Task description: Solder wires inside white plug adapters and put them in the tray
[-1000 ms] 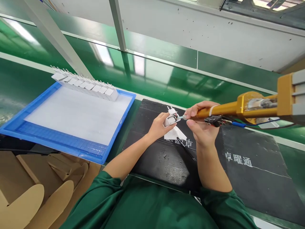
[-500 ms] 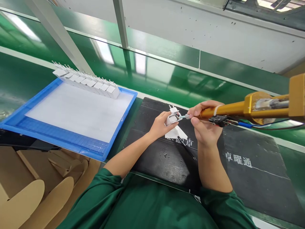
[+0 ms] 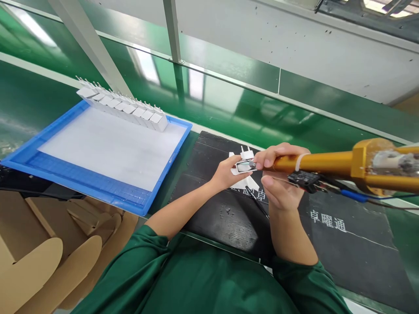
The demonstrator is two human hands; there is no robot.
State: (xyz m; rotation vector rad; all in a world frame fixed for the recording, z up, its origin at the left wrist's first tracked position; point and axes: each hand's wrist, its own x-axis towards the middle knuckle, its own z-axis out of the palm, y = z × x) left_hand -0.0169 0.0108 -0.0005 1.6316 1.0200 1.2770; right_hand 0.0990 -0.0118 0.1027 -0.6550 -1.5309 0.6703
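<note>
My left hand (image 3: 227, 172) is closed around a white plug adapter (image 3: 241, 168) whose two metal pins point away from me. Its near side is open and shows the inside. In my right hand (image 3: 283, 174) is a gold tubular dispensing gun (image 3: 314, 163), gripped near its front end. The gun's nozzle tip reaches the open side of the adapter; whether it touches inside is hidden. Below the adapter a white sheet (image 3: 250, 183) lies on the black mat (image 3: 225, 218), with a thin black pen-like tool (image 3: 258, 203) across its edge.
On the left, a blue tray (image 3: 157, 185) lined with a white sheet holds a row of white plug adapters (image 3: 124, 107) at its far edge. Brown cardboard pieces (image 3: 65, 253) stand below it. A second black mat (image 3: 356, 244) lies to the right. Wires hang from the gun.
My right hand has brought the gun closer to the adapter, so the nozzle tip is now at its opening. The adapter has turned slightly and sits a little further right in view.
</note>
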